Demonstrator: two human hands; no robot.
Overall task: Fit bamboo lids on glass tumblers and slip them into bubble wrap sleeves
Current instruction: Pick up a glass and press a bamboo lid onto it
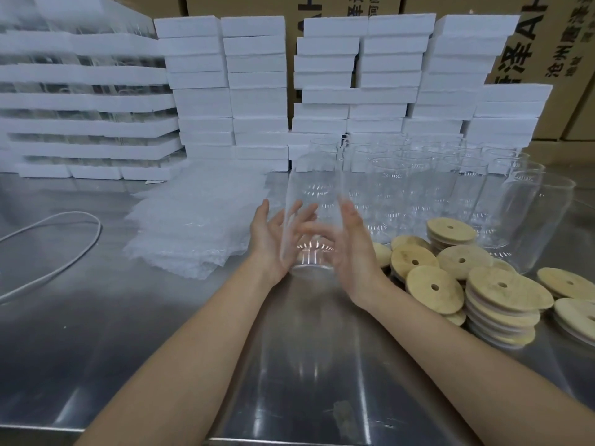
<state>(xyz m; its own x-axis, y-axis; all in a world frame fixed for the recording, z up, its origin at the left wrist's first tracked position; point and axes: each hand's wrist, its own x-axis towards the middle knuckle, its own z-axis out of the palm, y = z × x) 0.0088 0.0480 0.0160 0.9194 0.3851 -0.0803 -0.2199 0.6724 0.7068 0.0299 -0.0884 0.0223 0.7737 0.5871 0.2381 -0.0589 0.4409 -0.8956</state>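
Tumbler [310, 201] upright, between left fingers [266, 211], right fingers [349, 213]

1. The tumbler [310, 220] between the hands is smeared by blur, and its rim and walls fade into the glasses behind.
2. The left hand [273, 233] and right hand [351, 249] are blurred too, so whether they curl round the glass cannot be told.
3. The rear tumblers [418, 162] overlap, and their number is unclear.
4. The print on the cardboard boxes [531, 43] is cut off by the top edge.
5. The cable [64, 252] runs off the left edge.
6. One bamboo lid [579, 313] is cropped at the right edge.
7. The foam trays [80, 101] at the left are blurred, and what lies between them is indistinct.
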